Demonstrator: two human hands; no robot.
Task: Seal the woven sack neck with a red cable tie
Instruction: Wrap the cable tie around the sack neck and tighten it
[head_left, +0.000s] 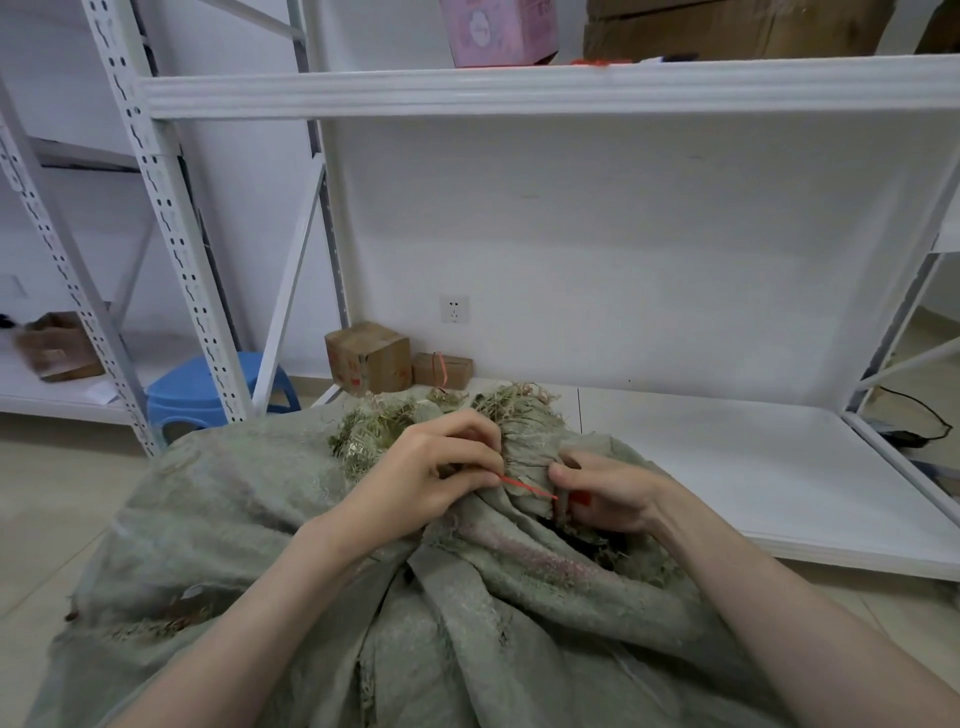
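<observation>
A grey-green woven sack (249, 519) lies on the floor in front of me, its frayed neck (524, 441) gathered into a bunch pointing away. A thin red cable tie (527, 487) runs across the near side of the neck between my hands. My left hand (431, 478) pinches the tie's left end against the bunched fabric. My right hand (608, 493) grips the neck from the right and holds the tie's other end; a red bit shows under its fingers. How far the tie wraps behind the neck is hidden.
A white metal shelf rack (519, 88) stands ahead, its low shelf board (727, 467) just right of the sack. Two small cardboard boxes (369, 358) sit by the wall. A blue plastic stool (208, 389) stands at the left behind a rack post.
</observation>
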